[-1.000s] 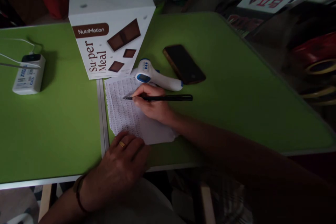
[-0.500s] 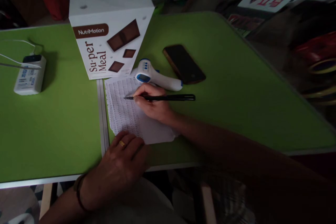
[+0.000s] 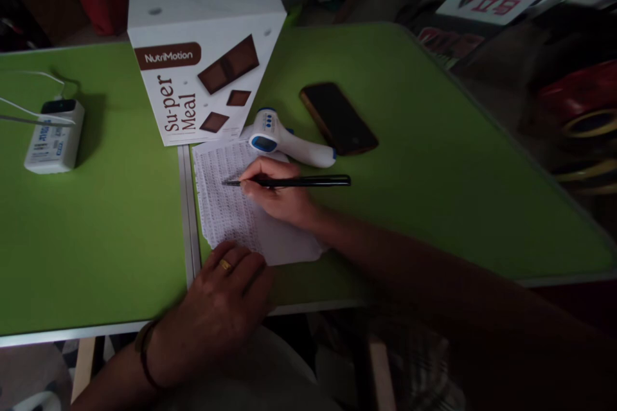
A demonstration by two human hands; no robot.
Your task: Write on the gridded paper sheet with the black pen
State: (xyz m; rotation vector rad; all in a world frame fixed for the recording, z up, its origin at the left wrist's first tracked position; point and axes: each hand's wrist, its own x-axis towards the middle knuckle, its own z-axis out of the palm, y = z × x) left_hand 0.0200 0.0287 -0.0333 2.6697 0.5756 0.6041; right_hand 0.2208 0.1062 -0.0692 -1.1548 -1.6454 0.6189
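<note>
We see the right hand [image 3: 279, 196] gripping a black pen [image 3: 294, 182], tip on the printed paper [image 3: 231, 205] (near a thermometer [image 3: 284, 140]); the left hand [image 3: 224, 298] lies flat, pressing the paper's lower edge.

Right hand [image 3: 279, 196] grips pen [image 3: 294, 182] on paper [image 3: 226, 205]; left hand [image 3: 222, 308] steadies paper.

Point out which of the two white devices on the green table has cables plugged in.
The boxy white device at the far left; the thermometer beside the paper has none.
</note>
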